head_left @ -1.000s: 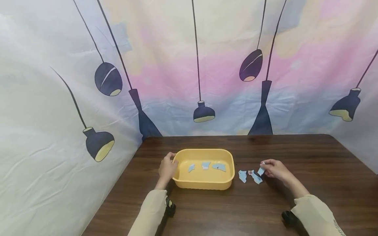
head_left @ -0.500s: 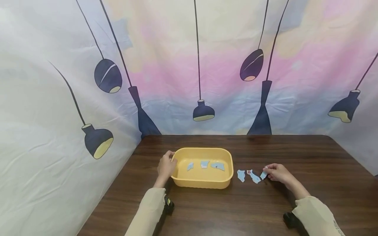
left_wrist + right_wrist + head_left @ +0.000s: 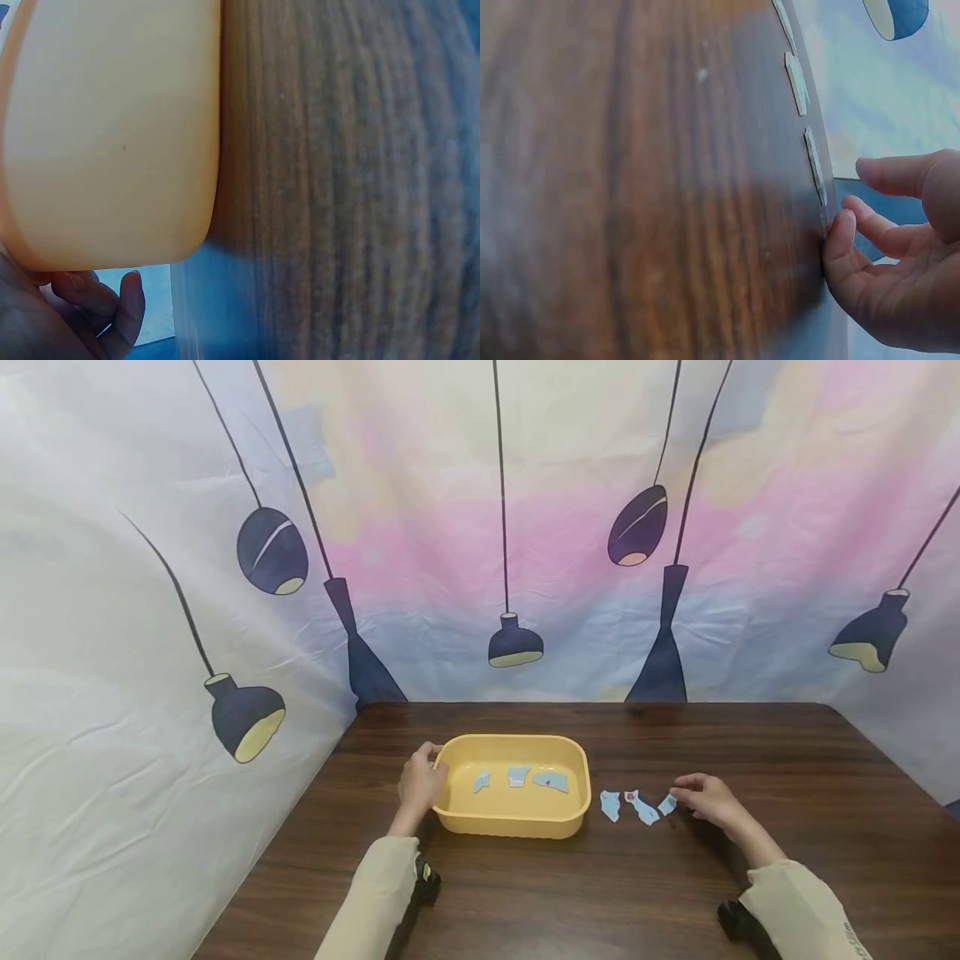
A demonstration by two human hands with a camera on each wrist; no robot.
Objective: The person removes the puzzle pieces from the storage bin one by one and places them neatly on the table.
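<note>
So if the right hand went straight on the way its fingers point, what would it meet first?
Most likely the rightmost light-blue piece, lying on the table just ahead of the right hand; whether the two already touch is unclear.

Soft even light, shadow beside right fingers (image 3: 841,234), bluish wrist views, blurred tabletop (image 3: 652,187)

From my remote seat I see a dark brown, wood-grained bench (image 3: 525,893) with rounded far corners. On it a yellow, rounded-rectangular plastic basin (image 3: 512,828) sits upright. To its right I count three thin, irregular, pale blue pieces (image 3: 611,807) lying in a row; the middle piece (image 3: 645,812) bears a reddish patch.
</note>
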